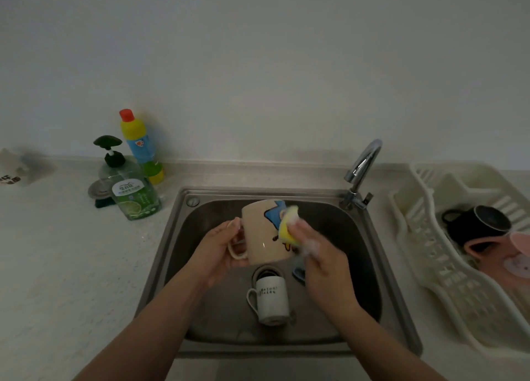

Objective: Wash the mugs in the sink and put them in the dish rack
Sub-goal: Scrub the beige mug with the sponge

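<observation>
A person scrubs a beige mug [262, 232] over the sink [183, 222].
The left hand [219, 250] grips the mug's handle, holding it tilted above the basin; the right hand [315, 254], soapy, clutches a yellow sponge [288, 227] against its side. A white mug [272, 299] lies in the basin. A black mug [479, 224] and a pink mug [504, 254] sit in the dish rack [447, 283] on the counter [57, 266].
</observation>
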`<control>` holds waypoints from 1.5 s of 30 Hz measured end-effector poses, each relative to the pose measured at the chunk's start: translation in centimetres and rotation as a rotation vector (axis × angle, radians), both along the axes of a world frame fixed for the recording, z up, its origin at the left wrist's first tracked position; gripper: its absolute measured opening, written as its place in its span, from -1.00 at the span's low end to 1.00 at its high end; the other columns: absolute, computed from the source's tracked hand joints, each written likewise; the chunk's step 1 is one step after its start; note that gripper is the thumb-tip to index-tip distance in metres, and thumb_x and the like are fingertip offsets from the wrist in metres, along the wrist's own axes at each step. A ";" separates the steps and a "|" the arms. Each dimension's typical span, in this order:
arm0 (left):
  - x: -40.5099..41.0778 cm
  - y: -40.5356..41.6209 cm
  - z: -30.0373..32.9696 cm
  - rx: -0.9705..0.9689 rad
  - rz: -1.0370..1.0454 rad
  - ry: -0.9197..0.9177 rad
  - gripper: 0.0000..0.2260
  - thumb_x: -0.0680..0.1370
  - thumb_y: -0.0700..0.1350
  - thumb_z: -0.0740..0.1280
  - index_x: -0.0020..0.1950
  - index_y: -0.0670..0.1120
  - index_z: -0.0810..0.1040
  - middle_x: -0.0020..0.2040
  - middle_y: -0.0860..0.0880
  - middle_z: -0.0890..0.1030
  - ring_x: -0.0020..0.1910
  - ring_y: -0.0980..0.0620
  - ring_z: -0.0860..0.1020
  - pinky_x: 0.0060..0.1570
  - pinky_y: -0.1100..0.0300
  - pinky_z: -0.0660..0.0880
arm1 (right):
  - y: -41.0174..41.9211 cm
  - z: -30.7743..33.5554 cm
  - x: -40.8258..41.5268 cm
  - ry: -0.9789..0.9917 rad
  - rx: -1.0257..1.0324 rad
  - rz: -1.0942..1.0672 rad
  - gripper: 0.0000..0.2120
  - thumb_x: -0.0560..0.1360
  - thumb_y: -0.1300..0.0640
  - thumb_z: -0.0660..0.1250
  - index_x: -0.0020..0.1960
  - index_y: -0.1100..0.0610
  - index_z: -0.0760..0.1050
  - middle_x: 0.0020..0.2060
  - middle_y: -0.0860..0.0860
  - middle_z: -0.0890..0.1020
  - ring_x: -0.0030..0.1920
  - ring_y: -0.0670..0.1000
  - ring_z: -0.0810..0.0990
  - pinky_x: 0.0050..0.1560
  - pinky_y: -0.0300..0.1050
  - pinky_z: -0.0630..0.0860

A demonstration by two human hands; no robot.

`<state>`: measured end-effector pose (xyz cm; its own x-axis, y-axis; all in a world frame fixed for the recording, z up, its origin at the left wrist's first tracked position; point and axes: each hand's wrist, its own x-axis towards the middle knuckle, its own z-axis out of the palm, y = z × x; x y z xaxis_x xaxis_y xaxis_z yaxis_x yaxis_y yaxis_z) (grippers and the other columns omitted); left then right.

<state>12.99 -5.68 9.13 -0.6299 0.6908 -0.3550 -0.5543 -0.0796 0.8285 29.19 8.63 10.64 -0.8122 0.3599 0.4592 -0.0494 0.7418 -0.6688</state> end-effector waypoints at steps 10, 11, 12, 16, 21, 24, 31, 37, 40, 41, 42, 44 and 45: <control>1.2 0.8 0.3 -0.296 0.154 0.222 -0.80 0.59 -0.07 0.34 -0.06 -0.22 0.55 -0.19 -0.15 0.65 -0.22 -0.09 0.64 -0.12 -0.16 0.64 | -0.5 -1.8 -0.2 -0.197 0.797 0.244 -0.35 0.19 0.15 0.58 0.26 0.09 0.55 0.24 0.03 0.58 0.31 0.03 0.46 0.44 -0.06 0.22; 1.0 0.7 0.3 -0.307 0.164 0.239 -0.80 0.58 -0.08 0.35 -0.07 -0.22 0.54 -0.19 -0.15 0.64 -0.20 -0.09 0.64 -0.13 -0.17 0.64 | -0.3 -2.0 0.1 -0.240 0.807 0.255 -0.30 0.11 0.10 0.65 0.24 0.06 0.58 0.24 0.00 0.59 0.30 0.02 0.49 0.38 -0.06 0.26; 0.9 0.6 0.4 -0.325 0.161 0.254 -0.80 0.58 -0.08 0.35 -0.06 -0.23 0.53 -0.18 -0.16 0.63 -0.19 -0.11 0.63 -0.14 -0.18 0.64 | -0.2 -1.6 -0.7 -0.312 0.782 0.240 -0.24 0.03 0.10 0.68 0.22 0.05 0.59 0.24 -0.01 0.59 0.29 0.03 0.51 0.32 -0.04 0.29; 0.5 0.4 0.3 -0.388 0.135 0.220 -0.78 0.58 -0.03 0.36 -0.05 -0.20 0.53 -0.14 -0.18 0.59 -0.14 -0.14 0.61 -0.24 -0.08 0.65 | -0.7 -1.1 -3.6 -0.217 0.763 0.118 -0.36 0.05 0.19 0.62 0.14 0.09 0.64 0.17 0.03 0.63 0.26 0.05 0.53 0.41 -0.14 0.21; 0.2 0.1 -0.4 -0.435 0.131 0.208 -0.78 0.58 0.00 0.36 -0.13 -0.13 0.53 -0.09 -0.19 0.60 -0.10 -0.15 0.61 -0.29 0.05 0.60 | -1.4 -1.5 -2.6 -0.233 0.766 0.208 -0.37 0.01 0.14 0.63 0.09 0.02 0.66 0.13 -0.05 0.65 0.22 -0.01 0.53 0.27 -0.12 0.37; 0.5 0.0 -0.3 -0.404 0.132 0.155 -0.78 0.58 0.01 0.35 -0.06 -0.16 0.57 -0.03 -0.22 0.63 -0.04 -0.20 0.63 -0.28 0.00 0.62 | -1.5 0.3 -4.4 -0.268 0.741 0.101 -0.32 -0.09 0.13 0.66 0.04 0.07 0.68 0.09 -0.01 0.66 0.20 0.01 0.54 0.27 -0.14 0.30; 0.2 -1.4 -0.5 -0.226 0.081 0.079 -0.72 0.61 -0.01 0.30 0.14 -0.21 0.59 0.05 -0.26 0.65 -0.01 -0.18 0.64 -0.15 -0.11 0.61 | -0.5 -1.9 -2.1 -0.194 0.341 0.060 -0.40 0.46 0.32 0.38 0.44 0.01 0.36 0.42 -0.11 0.30 0.39 -0.11 0.33 0.39 -0.26 0.31; -0.2 -2.3 0.4 -0.129 0.056 0.027 -0.49 0.52 0.04 0.32 0.33 -0.29 0.46 0.17 -0.30 0.60 0.05 -0.23 0.63 -0.13 -0.15 0.63 | -1.8 -2.7 1.0 -0.057 0.027 0.149 -0.57 0.56 0.25 0.11 0.40 0.05 0.41 0.43 -0.02 0.40 0.45 -0.08 0.32 0.45 -0.15 0.24; 0.1 -2.3 0.2 -0.101 0.017 0.002 -0.49 0.51 0.04 0.31 0.35 -0.26 0.47 0.20 -0.30 0.58 0.06 -0.18 0.63 -0.14 -0.12 0.61 | -0.6 -1.5 -1.4 -0.047 -0.118 0.075 -0.57 0.58 0.21 0.13 0.40 -0.05 0.40 0.41 -0.05 0.41 0.41 -0.07 0.39 0.35 -0.04 0.42; 0.2 -2.3 0.1 -0.082 0.003 -0.009 -0.53 0.52 0.04 0.29 0.33 -0.22 0.50 0.16 -0.27 0.60 0.03 -0.15 0.64 -0.15 -0.08 0.61 | -0.5 -0.7 -2.2 -0.054 -0.222 0.058 -0.57 0.59 0.25 0.15 0.39 -0.08 0.42 0.40 -0.11 0.40 0.39 -0.10 0.41 0.30 -0.04 0.48; 0.2 -2.4 0.0 -0.061 -0.011 -0.015 -0.57 0.53 0.03 0.26 0.30 -0.18 0.54 0.12 -0.22 0.63 0.00 -0.12 0.66 -0.17 -0.06 0.61 | -0.6 -0.3 -2.3 -0.053 -0.274 0.055 -0.55 0.60 0.29 0.16 0.38 -0.10 0.43 0.39 -0.16 0.40 0.36 -0.13 0.42 0.26 -0.05 0.51; 0.2 -2.6 0.2 -0.019 -0.030 -0.030 -0.62 0.54 0.03 0.22 0.25 -0.12 0.58 0.05 -0.16 0.67 -0.03 -0.09 0.67 -0.20 -0.03 0.62 | -1.4 -0.7 -0.5 -0.044 -0.314 0.083 -0.48 0.60 0.35 0.14 0.38 -0.17 0.42 0.38 -0.19 0.42 0.37 -0.14 0.42 0.27 -0.06 0.51; 0.1 -2.8 0.2 -0.006 -0.030 -0.042 -0.63 0.54 0.03 0.21 0.23 -0.11 0.58 0.04 -0.16 0.67 -0.04 -0.10 0.67 -0.21 -0.04 0.62 | -1.9 -1.3 1.0 -0.048 -0.337 0.107 -0.45 0.60 0.36 0.13 0.36 -0.22 0.41 0.38 -0.21 0.43 0.38 -0.15 0.40 0.29 -0.05 0.48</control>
<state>13.13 -8.47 9.36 -0.5931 0.7069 -0.3853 -0.5910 -0.0573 0.8046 30.15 6.75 9.33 -0.8713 0.3963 0.2894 -0.0775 0.4712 -0.8786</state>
